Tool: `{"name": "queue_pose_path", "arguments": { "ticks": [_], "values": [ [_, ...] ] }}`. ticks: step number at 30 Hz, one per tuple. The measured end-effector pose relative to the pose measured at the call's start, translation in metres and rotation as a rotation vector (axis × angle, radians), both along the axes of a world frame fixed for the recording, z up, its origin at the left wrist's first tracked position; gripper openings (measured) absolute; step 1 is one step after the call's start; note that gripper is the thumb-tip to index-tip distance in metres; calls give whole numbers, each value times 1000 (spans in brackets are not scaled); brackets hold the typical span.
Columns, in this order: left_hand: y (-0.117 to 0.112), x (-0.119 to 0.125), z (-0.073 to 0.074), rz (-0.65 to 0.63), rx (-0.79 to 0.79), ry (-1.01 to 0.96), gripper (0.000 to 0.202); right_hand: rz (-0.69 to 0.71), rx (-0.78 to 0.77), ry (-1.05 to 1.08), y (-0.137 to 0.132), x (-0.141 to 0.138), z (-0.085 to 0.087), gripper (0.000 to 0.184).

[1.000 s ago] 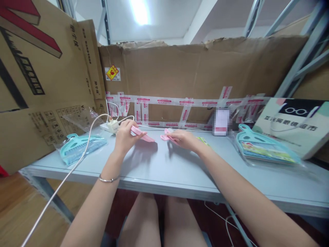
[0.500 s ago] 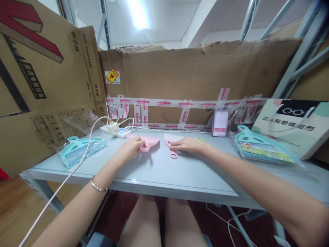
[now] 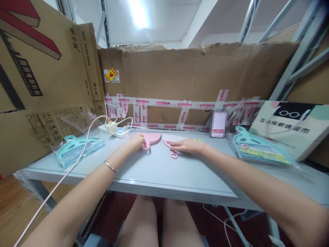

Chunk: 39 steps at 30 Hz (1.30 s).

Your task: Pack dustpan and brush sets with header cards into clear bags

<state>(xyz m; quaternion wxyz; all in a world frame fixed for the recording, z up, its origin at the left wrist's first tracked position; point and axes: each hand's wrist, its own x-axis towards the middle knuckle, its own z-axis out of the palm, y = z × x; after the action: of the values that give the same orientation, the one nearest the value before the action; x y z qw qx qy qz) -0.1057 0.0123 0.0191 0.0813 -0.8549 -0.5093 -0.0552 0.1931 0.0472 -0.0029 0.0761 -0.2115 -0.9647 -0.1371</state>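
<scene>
A pink dustpan (image 3: 153,138) lies on the grey table, its handle toward me. My left hand (image 3: 137,142) has its fingers closed on the dustpan's left side near the handle; the thumb sits by the handle. Just right of it is a pink hand brush (image 3: 174,155) with white bristles pointing away from me and a ring at the handle's end. Across this brush rests my right hand (image 3: 189,145), fingers stretched out and touching the neck of the handle. My right hand covers part of the brush.
Bagged turquoise dustpan sets lie at the left (image 3: 73,149) and right (image 3: 259,147). A power strip (image 3: 123,132) with a white cable (image 3: 84,151) is at back left. A phone (image 3: 218,123) leans against a cardboard wall (image 3: 164,75). A printed box (image 3: 285,127) stands at right.
The dustpan has shifted slightly right and now lies flatter, closer to the brush. My left hand moved with it. My right hand and the brush are almost unchanged.
</scene>
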Motion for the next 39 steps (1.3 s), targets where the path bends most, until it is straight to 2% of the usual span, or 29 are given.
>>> {"name": "queue_pose_path", "arguments": {
  "ticks": [2, 4, 8, 10, 12, 14, 16, 18, 20, 24, 28, 31, 34, 37, 39],
  "values": [
    [3, -3, 1, 12, 12, -6, 26, 20, -28, -42, -1, 1, -2, 45],
    [3, -9, 0, 28, 40, -21, 25, -63, -51, 61, -1, 6, -4, 49],
    [-9, -17, 3, 67, 179, -97, 31, -477, 17, 455, -1, 42, -10, 53],
    [-18, -10, 6, 62, 264, -151, 38, -627, 43, 516, -3, 66, -14, 52],
    [-26, 7, 8, 0, 295, -180, 41, -718, 8, 506, -7, 85, -19, 46],
    [-32, 29, 6, -152, 238, -182, 38, -755, -59, 453, -10, 97, -26, 39],
    [-34, 52, 2, -356, 89, -184, 33, -773, -118, 400, -11, 102, -33, 36],
    [-33, 69, -5, -495, -67, -184, 30, -796, -150, 373, -10, 103, -39, 36],
    [-28, 82, -11, -534, -157, -171, 27, -820, -160, 371, -9, 103, -42, 36],
    [-18, 98, -20, -510, -188, -167, 29, -842, -143, 421, -8, 101, -43, 33],
    [-18, 105, -27, -499, -169, -197, 31, -878, -63, 557, -11, 105, -32, 34],
    [-23, 101, -29, -521, -118, -243, 32, -1003, 85, 727, -17, 126, -15, 40],
    [-27, 96, -26, -533, -56, -298, 31, -1224, 289, 897, -33, 166, -1, 42],
    [-26, 96, -20, -544, -17, -346, 29, -1479, 438, 999, -62, 216, -3, 53],
    [-25, 99, -17, -565, -1, -372, 28, -1496, 428, 950, -81, 246, -10, 52]
  ]
}}
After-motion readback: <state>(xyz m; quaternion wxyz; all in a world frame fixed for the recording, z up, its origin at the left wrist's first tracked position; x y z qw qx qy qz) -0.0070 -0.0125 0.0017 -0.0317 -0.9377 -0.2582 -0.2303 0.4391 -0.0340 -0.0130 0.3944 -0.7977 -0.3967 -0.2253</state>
